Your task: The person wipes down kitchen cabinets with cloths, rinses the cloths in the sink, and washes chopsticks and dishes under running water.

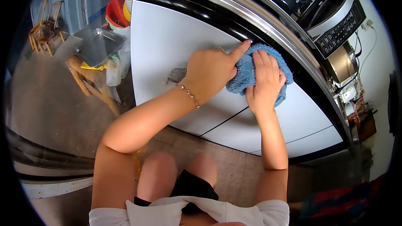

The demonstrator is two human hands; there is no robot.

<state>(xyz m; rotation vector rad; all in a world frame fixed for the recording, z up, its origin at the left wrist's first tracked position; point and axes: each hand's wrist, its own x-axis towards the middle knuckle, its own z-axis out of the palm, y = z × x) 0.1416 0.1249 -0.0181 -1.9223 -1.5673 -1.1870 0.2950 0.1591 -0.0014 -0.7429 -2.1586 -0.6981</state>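
Note:
My right hand [266, 81] presses a fluffy blue cloth [245, 73] against the white front panel [159, 37] of a cabinet-like unit, just below its black upper edge. The cloth is bunched up under my fingers. My left hand [211, 71], with a bracelet at the wrist, is beside the cloth. Its index finger is stretched out to the black trim [226, 27] while the other fingers are curled. A grey mesh-like cloth [178, 74] sticks out from the far side of this hand; the rest of it is hidden under the palm.
A black and silver appliance with buttons [339, 31] stands on the metal-edged top, near a steel pot [341, 62] and cords. At left are a metal tray [100, 46], a plastic bag [115, 71], red baskets [117, 8] and wooden chairs [46, 25]. My knees are below the panel.

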